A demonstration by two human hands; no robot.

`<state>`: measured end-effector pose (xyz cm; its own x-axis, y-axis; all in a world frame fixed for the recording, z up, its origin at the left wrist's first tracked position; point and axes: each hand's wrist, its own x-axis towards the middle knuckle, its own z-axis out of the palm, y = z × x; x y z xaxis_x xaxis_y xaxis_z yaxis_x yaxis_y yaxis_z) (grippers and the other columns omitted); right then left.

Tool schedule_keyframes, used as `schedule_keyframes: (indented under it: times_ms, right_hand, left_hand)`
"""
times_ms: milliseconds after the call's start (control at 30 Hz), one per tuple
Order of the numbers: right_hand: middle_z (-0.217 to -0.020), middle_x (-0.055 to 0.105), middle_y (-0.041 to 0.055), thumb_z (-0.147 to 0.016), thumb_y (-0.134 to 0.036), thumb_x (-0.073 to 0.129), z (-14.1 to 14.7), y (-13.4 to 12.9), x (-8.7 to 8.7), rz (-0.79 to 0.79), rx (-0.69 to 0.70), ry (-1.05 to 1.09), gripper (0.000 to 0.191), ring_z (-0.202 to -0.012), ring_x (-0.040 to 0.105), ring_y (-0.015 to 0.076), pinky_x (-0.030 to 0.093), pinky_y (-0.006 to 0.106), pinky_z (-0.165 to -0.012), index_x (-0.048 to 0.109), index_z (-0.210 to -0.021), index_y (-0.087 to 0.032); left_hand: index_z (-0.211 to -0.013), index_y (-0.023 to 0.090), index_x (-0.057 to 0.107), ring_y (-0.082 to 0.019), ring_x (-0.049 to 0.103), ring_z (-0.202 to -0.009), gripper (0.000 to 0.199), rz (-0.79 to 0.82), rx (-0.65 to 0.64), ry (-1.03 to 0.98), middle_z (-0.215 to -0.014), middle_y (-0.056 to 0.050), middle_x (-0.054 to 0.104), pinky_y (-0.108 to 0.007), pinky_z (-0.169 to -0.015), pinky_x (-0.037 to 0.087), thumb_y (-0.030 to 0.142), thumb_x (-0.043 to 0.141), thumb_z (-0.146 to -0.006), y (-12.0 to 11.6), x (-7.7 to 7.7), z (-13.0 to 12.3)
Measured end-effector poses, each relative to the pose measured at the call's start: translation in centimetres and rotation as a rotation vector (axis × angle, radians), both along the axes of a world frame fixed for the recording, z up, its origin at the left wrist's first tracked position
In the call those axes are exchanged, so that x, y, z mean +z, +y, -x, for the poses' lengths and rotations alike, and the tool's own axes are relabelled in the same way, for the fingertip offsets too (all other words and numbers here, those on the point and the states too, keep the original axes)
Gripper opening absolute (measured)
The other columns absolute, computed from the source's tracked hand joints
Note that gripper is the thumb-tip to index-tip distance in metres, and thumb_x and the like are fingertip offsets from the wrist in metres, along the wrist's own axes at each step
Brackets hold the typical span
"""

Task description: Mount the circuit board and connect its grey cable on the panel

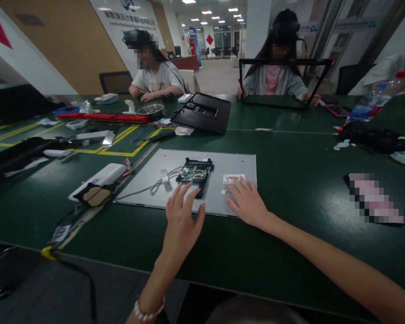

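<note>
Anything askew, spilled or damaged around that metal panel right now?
The black bracket with the green circuit board sits slightly askew on the panel, and its gray cables loop loosely beside it. Beyond, colored wires lie in a tangle. I see no spill or clear damage.

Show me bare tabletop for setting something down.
Bare green tabletop: between the grey metal panel and pink, black-edged rectangle, beyond the right forearm; between it and the left forearm, nearer than the panel. Crowded: left, around the white oblong case and long red strip.
</note>
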<state>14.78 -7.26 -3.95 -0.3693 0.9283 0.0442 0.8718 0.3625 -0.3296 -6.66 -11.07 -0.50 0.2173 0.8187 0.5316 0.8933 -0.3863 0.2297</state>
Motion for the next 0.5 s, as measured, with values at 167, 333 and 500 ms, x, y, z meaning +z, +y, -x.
schedule_keyframes:
  times_ms: [167,333,500]
  right_hand:
    - [-0.161,0.024,0.0125,-0.1,-0.048,0.027,-0.1,-0.1,-0.1,-0.01,0.005,0.015,0.059,-0.149,0.014,0.0312,0.013,0.054,-0.118,0.036,-0.151,-0.018]
    - [-0.16,0.028,0.0141,-0.1,-0.044,0.031,0.1,0.0,-0.4,-0.045,0.006,-0.002,0.056,-0.148,0.016,0.0327,0.013,0.053,-0.118,0.04,-0.149,-0.017]
    - [-0.16,0.027,0.0138,-0.1,-0.044,0.03,0.1,0.0,-0.5,-0.039,0.005,0.001,0.057,-0.148,0.016,0.0319,0.013,0.052,-0.118,0.039,-0.149,-0.018]
  left_hand:
    - [-0.137,0.018,0.044,-0.034,0.029,-0.143,0.045,0.122,-0.017,0.226,-0.149,-0.015,0.042,-0.056,-0.112,0.032,0.03,0.047,-0.094,4.1,0.5,0.8]
    - [-0.144,0.016,0.039,-0.037,0.025,-0.144,0.056,0.219,0.03,0.334,-0.155,-0.017,0.032,-0.058,-0.11,0.03,0.035,0.048,-0.092,7.8,-1.4,0.8]
    - [-0.141,0.017,0.045,-0.033,0.034,-0.14,0.05,0.263,0.082,0.386,-0.149,-0.015,0.043,-0.054,-0.113,0.026,0.035,0.042,-0.094,10.2,-2.3,0.4]
